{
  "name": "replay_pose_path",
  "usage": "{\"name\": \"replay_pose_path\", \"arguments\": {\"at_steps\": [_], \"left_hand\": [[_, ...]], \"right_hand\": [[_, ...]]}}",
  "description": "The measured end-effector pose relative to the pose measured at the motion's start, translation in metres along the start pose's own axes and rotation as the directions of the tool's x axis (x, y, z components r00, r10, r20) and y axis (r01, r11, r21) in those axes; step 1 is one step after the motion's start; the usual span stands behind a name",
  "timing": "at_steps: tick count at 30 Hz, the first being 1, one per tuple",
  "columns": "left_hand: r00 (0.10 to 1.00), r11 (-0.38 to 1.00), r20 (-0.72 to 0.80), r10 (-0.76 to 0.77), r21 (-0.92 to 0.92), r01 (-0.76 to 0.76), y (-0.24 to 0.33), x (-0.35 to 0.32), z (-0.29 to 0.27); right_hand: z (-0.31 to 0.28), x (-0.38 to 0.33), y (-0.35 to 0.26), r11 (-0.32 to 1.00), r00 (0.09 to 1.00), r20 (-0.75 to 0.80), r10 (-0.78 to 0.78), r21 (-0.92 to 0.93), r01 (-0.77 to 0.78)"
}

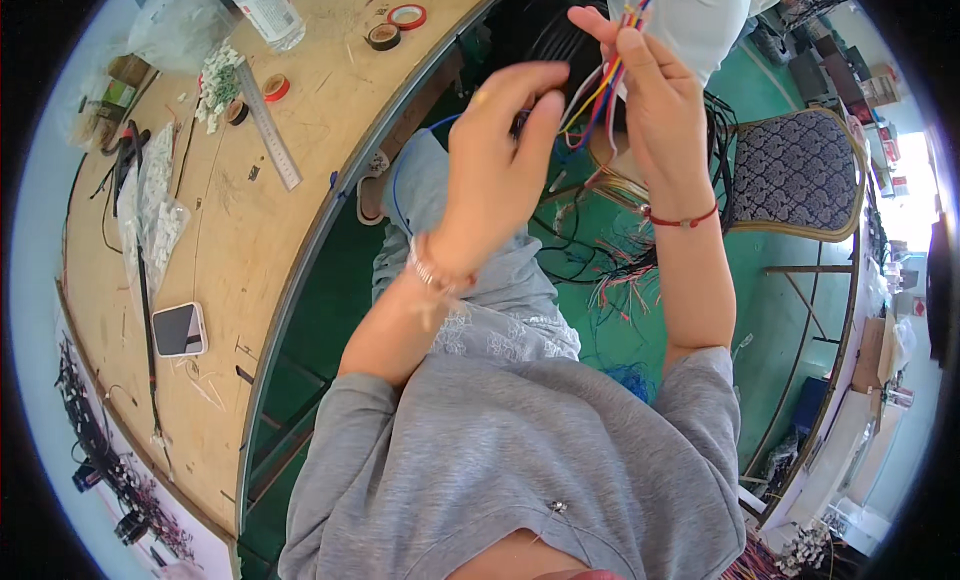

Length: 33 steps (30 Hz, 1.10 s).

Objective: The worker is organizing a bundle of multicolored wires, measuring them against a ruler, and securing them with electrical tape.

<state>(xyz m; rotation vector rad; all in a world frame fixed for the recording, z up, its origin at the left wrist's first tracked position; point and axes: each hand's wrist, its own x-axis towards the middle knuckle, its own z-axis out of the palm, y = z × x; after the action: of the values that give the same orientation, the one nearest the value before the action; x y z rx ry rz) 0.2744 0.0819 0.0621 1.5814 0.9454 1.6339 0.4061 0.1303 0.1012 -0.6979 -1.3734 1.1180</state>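
Observation:
My right hand is raised at the top right of centre, thumb and fingers pinched on a small bundle of coloured wires. Red, yellow, blue and white strands show in it, their tips sticking up past the fingers and the rest looping down toward the left. Just left of the bundle is my left hand, its thumb and forefinger curved and apart. A blue wire runs up behind that hand; the other fingers are partly hidden.
On the wooden table at left lie a steel ruler, tape rolls, a bag of white connectors, a phone and a bottle. A patterned chair stands right. Cables hang below my hands.

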Motion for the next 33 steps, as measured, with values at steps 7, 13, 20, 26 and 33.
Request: {"name": "replay_pose_path", "arguments": {"at_steps": [7,13,20,26,33], "left_hand": [[0.978,0.961,0.193,-0.084,-0.243,0.130,-0.005,0.028,0.012],[0.944,0.920,0.329,-0.008,-0.367,0.136,-0.020,0.027,0.011],[0.921,0.907,0.382,-0.073,-0.360,0.221,-0.014,0.030,0.004],[0.992,0.879,0.089,-0.087,-0.462,0.118,0.006,0.047,-0.002],[0.992,0.980,0.123,-0.017,-0.194,0.041,0.027,0.063,-0.023]], "right_hand": [[0.008,-0.003,0.002,0.966,0.976,-0.077,0.203,-0.150,-0.212],[0.017,0.012,0.015,0.833,0.790,0.332,-0.516,0.410,0.371],[0.028,-0.012,-0.023,0.972,0.977,-0.044,0.209,-0.097,-0.213],[0.026,-0.016,-0.006,0.994,0.982,0.163,0.093,-0.071,-0.083],[0.034,-0.016,0.003,0.983,0.905,0.393,0.162,0.013,-0.181]]}}
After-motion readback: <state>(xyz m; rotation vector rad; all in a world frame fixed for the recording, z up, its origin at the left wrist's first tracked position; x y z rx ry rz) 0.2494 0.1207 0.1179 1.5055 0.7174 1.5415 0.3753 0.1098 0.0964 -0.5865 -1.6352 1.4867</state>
